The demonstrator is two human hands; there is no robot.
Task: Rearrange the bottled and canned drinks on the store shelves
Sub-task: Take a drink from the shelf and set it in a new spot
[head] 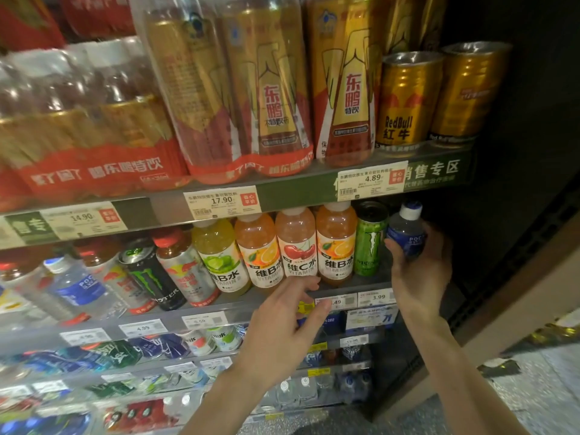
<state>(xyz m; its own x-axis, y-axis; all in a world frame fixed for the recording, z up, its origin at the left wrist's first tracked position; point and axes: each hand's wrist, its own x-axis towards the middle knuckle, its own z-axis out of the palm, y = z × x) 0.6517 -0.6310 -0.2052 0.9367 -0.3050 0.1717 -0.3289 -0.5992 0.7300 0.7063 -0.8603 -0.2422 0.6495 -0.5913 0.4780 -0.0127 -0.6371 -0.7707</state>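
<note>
My right hand (420, 271) grips a small blue-labelled bottle with a white cap (406, 229) at the right end of the middle shelf, next to a green Monster can (371, 240). My left hand (282, 324) hovers in front of the shelf edge with relaxed fingers, holding nothing, just below the cherry vitamin bottle (296, 243) and an orange vitamin bottle (335, 243). Further left stand another orange vitamin bottle (259, 249), a lime one (219, 255), a red-capped bottle (185, 268) and a black Monster can (150, 271).
The upper shelf carries tall gold bottles (343, 80), shrink-wrapped packs (94, 127) and two gold Red Bull cans (408, 98). Price tags (372, 180) line the shelf edges. Lower shelves hold more bottles (219, 339). A dark cabinet wall (508, 183) closes the right side.
</note>
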